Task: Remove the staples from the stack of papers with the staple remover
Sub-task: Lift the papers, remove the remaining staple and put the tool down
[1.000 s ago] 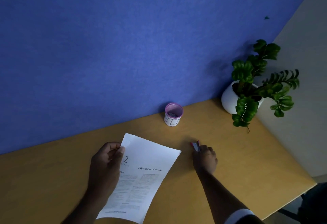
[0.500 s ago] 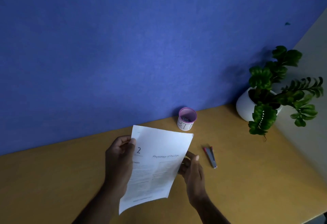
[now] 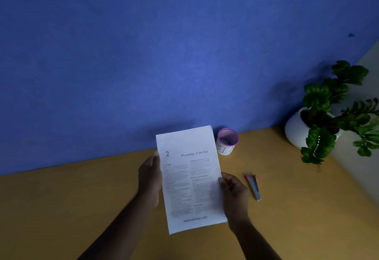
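Observation:
A white stack of papers (image 3: 190, 179), printed with "2" and "Physiology of the Eye", is held upright above the wooden desk (image 3: 82, 208). My left hand (image 3: 150, 177) grips its left edge and my right hand (image 3: 233, 192) grips its right edge. The staple remover (image 3: 253, 187), grey with red tips, lies on the desk just right of my right hand, untouched. No staple can be made out on the sheets.
A small pink-rimmed white cup (image 3: 226, 141) stands by the blue wall (image 3: 164, 54) behind the papers. A white pot with a green plant (image 3: 328, 116) occupies the desk's far right corner, near the desk edge.
My right hand left the staple remover on the desk and came over to the papers' right edge. The stack was lifted from lying tilted to upright between both hands.

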`<act>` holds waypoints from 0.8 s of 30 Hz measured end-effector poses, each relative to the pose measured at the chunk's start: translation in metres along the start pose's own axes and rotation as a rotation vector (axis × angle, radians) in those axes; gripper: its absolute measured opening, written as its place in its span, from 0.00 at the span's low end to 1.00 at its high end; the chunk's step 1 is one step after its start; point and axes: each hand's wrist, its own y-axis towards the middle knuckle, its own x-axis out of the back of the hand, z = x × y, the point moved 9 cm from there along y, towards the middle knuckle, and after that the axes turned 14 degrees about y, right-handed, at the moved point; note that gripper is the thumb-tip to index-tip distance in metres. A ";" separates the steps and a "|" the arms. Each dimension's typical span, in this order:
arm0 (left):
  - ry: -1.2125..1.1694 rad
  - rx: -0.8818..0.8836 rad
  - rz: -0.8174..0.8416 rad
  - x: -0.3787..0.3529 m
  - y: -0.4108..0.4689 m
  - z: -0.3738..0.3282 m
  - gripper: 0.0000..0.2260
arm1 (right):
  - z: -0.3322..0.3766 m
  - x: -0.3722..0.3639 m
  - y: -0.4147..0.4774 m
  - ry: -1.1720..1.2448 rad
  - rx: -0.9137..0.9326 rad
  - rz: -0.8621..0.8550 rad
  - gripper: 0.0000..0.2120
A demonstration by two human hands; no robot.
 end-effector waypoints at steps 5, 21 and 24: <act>0.224 0.106 0.078 -0.017 0.006 0.058 0.08 | -0.017 0.004 0.020 -0.134 -0.009 -0.096 0.17; 0.652 0.011 0.096 -0.043 0.011 0.079 0.10 | -0.056 -0.003 0.037 -0.662 -0.159 -0.054 0.13; 0.693 -0.013 0.134 -0.045 0.006 0.076 0.13 | -0.058 -0.005 0.036 -0.680 -0.163 -0.006 0.14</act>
